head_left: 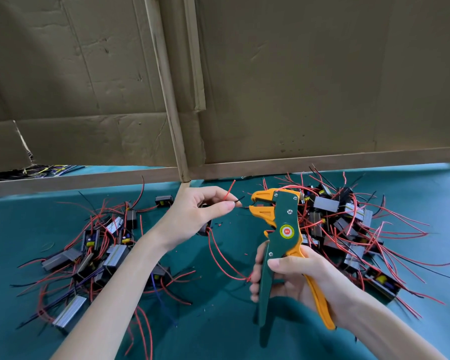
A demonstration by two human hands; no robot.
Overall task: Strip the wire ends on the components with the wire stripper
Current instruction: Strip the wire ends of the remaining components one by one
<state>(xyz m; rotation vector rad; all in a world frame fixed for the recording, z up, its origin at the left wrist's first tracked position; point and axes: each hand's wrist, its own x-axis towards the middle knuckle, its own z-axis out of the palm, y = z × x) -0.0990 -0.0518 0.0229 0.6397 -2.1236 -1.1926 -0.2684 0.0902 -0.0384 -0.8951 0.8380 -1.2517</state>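
Note:
My right hand (294, 276) grips the handles of the green and orange wire stripper (281, 229), held upright with its orange jaws (261, 207) parted and pointing left. My left hand (198, 214) pinches a thin black wire (238, 200) between thumb and finger, its tip just left of the jaws; a red wire (229, 189) sticks up from the same pinch. A component (204, 228) hangs partly hidden under my left hand, and a long red wire (224, 261) loops down from it across the cloth.
A pile of components with red and black wires (94, 253) lies at the left, another pile (348, 229) at the right, on a teal cloth (218, 302). A cardboard wall (270, 87) on a wooden frame stands behind. Small insulation scraps dot the cloth.

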